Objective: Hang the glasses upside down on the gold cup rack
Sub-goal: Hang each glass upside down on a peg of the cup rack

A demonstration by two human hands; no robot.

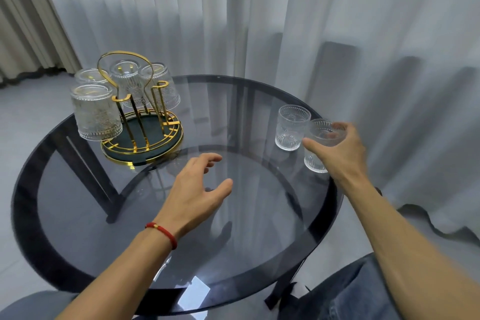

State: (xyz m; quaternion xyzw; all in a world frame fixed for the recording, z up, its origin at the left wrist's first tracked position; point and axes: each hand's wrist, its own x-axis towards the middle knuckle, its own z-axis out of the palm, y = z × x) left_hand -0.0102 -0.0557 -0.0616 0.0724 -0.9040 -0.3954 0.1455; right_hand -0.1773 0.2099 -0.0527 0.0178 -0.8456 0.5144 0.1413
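Observation:
The gold cup rack (pixel 145 135) stands at the far left of a round smoked-glass table (pixel 181 254). Several clear ribbed glasses hang upside down on it, the nearest one (pixel 94 112) at its front left. Two gold prongs at the rack's front stand bare. At the right of the table two glasses stand upright: one free (pixel 291 127) and, beside it, one (pixel 322 138) that my right hand (pixel 337 148) wraps around at the rim. My left hand (pixel 197 195) hovers over the middle of the table, fingers spread, holding nothing.
Sheer white curtains hang close behind the table. The table's dark frame and legs show through the glass top. My knee in blue jeans (pixel 350 291) is at the bottom right, just beyond the table's edge.

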